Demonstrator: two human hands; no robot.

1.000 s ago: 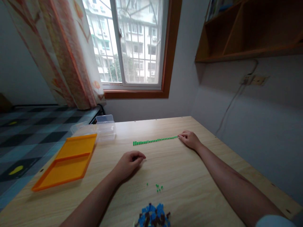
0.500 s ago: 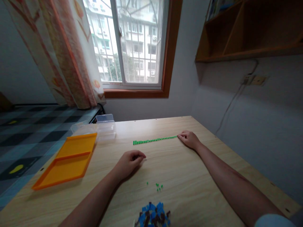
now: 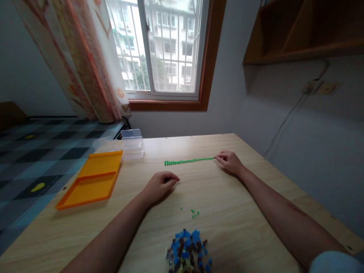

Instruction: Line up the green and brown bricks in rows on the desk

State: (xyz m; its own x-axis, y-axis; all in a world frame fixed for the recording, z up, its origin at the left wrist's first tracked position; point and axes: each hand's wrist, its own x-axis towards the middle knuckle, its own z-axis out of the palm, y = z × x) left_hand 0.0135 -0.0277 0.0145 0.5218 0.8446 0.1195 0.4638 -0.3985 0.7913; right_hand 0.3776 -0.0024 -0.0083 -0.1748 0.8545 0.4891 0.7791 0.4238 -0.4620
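A long row of small green building bricks (image 3: pixel 187 161) runs across the table, larger pieces at its left end and smaller ones toward the right. My right hand (image 3: pixel 229 161) is at the row's right end, fingertips pinched together by the last pieces; whatever is between them is too small to make out. My left hand (image 3: pixel 161 185) rests on the table in front of the row, thumb and fingers closed, and I cannot see what they hold. Several loose green bricks (image 3: pixel 193 212) lie nearer to me. Closest is a pile of blue and dark brown bricks (image 3: pixel 186 248).
An orange two-part tray (image 3: pixel 98 189) lies on the left of the wooden table (image 3: pixel 233 227). Behind it stand clear plastic boxes (image 3: pixel 133 146). A bed (image 3: pixel 71 140) adjoins the table at the left; a wall shelf (image 3: pixel 307 34) hangs at the upper right.
The camera view has tilted down and shifted slightly left, so everything appears higher and farther right. Both hands keep about the same places on the table.
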